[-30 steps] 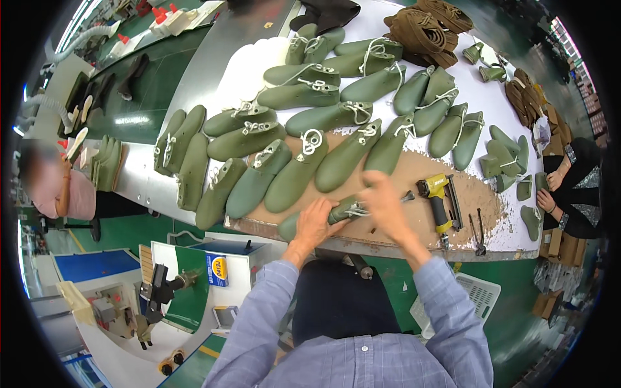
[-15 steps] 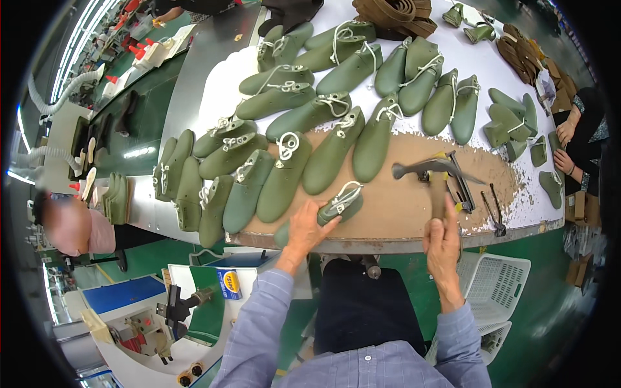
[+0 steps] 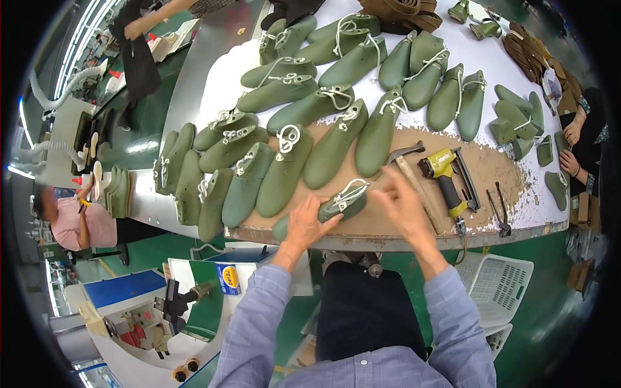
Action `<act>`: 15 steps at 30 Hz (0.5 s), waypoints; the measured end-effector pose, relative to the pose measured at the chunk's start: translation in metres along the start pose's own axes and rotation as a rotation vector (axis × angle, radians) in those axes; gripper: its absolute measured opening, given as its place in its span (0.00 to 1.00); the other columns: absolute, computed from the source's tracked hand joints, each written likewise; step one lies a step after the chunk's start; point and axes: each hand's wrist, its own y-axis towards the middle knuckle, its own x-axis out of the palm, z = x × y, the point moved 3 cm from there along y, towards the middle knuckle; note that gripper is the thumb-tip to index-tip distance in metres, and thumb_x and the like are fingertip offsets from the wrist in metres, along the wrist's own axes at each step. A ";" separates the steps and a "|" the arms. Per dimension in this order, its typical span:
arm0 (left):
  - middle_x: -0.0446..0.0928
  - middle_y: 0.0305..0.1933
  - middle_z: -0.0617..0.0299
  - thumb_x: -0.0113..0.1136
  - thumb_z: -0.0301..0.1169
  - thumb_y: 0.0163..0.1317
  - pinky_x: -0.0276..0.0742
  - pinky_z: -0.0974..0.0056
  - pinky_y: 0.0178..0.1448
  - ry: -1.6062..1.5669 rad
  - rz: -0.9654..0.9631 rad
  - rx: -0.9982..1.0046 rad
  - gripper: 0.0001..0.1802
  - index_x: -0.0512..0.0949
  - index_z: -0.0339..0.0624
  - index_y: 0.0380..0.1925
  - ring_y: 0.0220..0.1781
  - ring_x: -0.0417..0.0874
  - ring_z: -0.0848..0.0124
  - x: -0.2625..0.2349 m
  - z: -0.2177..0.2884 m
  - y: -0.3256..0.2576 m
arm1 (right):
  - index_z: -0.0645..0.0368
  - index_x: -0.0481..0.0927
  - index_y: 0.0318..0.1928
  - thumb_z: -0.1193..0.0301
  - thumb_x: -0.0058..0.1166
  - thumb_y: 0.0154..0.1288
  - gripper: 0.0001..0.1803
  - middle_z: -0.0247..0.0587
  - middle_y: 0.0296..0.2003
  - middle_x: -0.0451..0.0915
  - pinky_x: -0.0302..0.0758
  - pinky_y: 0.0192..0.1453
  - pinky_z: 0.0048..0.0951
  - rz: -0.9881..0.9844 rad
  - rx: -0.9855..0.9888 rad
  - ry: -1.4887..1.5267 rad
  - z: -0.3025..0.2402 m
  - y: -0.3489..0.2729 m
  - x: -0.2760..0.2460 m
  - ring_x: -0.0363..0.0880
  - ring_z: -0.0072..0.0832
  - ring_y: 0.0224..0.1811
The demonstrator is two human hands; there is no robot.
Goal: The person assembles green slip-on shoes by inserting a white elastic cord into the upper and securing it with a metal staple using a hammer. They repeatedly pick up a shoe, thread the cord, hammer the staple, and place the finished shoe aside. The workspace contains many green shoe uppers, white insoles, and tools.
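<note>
My left hand grips a green shoe last lying near the bench's front edge. A white cord is tied at its heel end, and its toe shows past my fingers on the left. Just right of that heel hovers my right hand, somewhat blurred, its fingers apart and holding nothing. Beside it a hammer rests on the brown board, its wooden handle partly behind my hand. Farther right lie a yellow-and-black staple gun with a hose and dark pliers.
Several corded green lasts crowd the bench to the left and behind. Brown leather pieces lie at the back. White plastic crates stand below the right edge. A co-worker's hands are at the far right.
My right hand has let go of the hammer, which now lies on the board, and has moved left toward the held last. My left hand keeps its grip.
</note>
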 end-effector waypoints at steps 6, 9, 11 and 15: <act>0.84 0.45 0.57 0.81 0.36 0.48 0.81 0.53 0.48 0.011 -0.010 -0.030 0.27 0.78 0.42 0.46 0.46 0.86 0.54 0.001 0.000 0.000 | 0.66 0.83 0.47 0.72 0.61 0.70 0.10 0.52 0.37 0.85 0.80 0.43 0.39 -0.111 -0.007 0.048 0.007 0.021 0.049 0.85 0.41 0.36; 0.83 0.45 0.57 0.81 0.36 0.48 0.81 0.52 0.47 -0.007 -0.004 -0.007 0.27 0.78 0.42 0.45 0.47 0.85 0.54 0.000 -0.001 0.001 | 0.66 0.83 0.46 0.74 0.60 0.68 0.09 0.59 0.37 0.84 0.80 0.44 0.45 -0.182 -0.327 -0.238 -0.012 0.017 0.057 0.84 0.52 0.40; 0.83 0.45 0.57 0.81 0.37 0.49 0.80 0.52 0.47 0.001 -0.023 -0.019 0.26 0.78 0.43 0.45 0.46 0.85 0.54 0.001 0.002 0.003 | 0.64 0.83 0.47 0.76 0.60 0.65 0.11 0.61 0.37 0.83 0.79 0.45 0.49 -0.260 -0.313 -0.429 -0.010 0.019 0.069 0.82 0.58 0.41; 0.83 0.44 0.58 0.80 0.40 0.50 0.80 0.52 0.46 0.031 -0.049 -0.059 0.25 0.79 0.43 0.45 0.46 0.85 0.54 -0.003 0.002 0.002 | 0.60 0.76 0.60 0.79 0.61 0.60 0.25 0.57 0.47 0.81 0.76 0.57 0.52 -0.260 -0.402 -0.327 -0.024 0.012 0.053 0.79 0.57 0.52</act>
